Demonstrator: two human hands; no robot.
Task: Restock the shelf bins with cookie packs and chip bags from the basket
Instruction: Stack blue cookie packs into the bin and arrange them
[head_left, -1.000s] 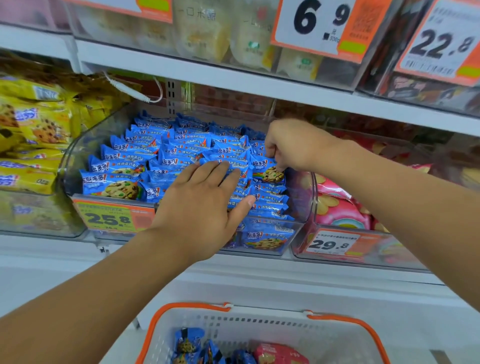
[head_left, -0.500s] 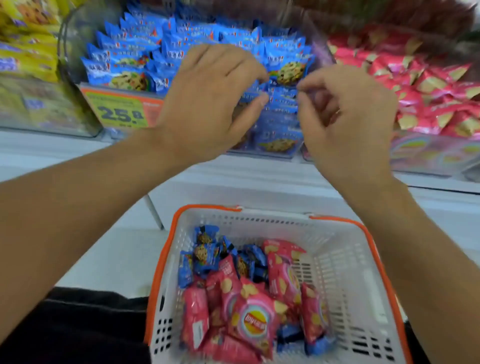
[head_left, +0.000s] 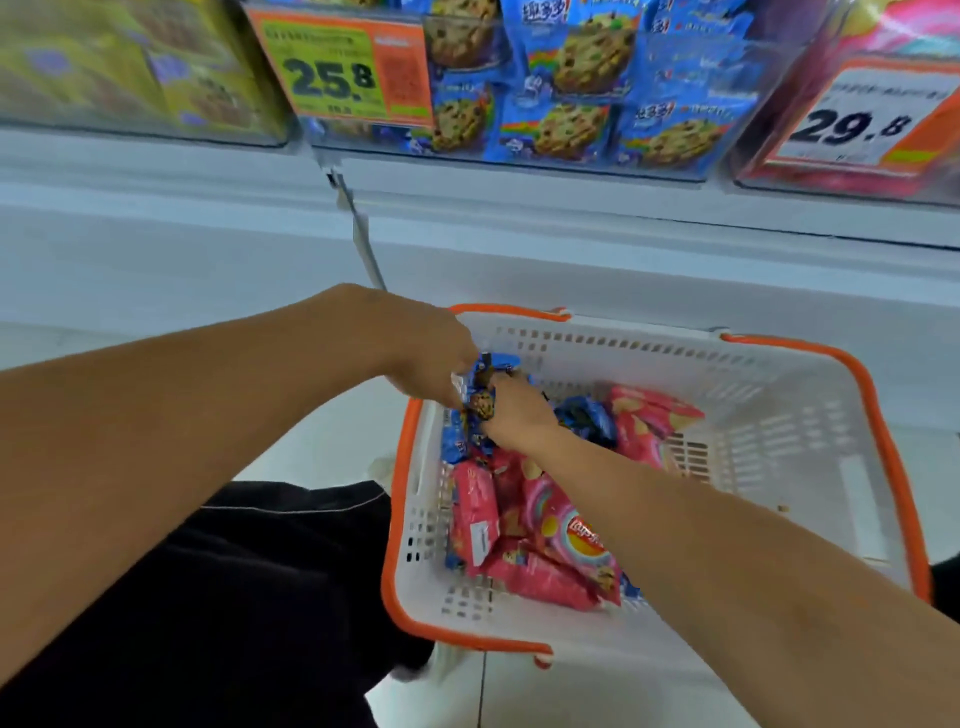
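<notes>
A white basket with an orange rim (head_left: 779, 431) stands on the floor below the shelf. It holds blue cookie packs (head_left: 587, 418) at its far left and pink chip bags (head_left: 561, 540) in front of them. My left hand (head_left: 421, 353) reaches over the basket's left rim and pinches a blue cookie pack (head_left: 483, 384). My right hand (head_left: 514, 410) is down inside the basket, its fingers curled on the same cluster of blue packs. Above, the clear bin of blue cookie packs (head_left: 571, 88) sits full, with a pink chip bin (head_left: 872, 104) to its right.
A yellow-pack bin (head_left: 130, 78) sits left of the cookie bin. Price tags read 25.8 (head_left: 337, 78) and 29.8 (head_left: 857, 124). A white shelf base runs under the bins. My dark trouser leg (head_left: 249, 597) is left of the basket on the pale tiled floor.
Both hands left the cookie bin and dropped into the basket, where they now grip blue cookie packs. The view tilted down from shelf to basket.
</notes>
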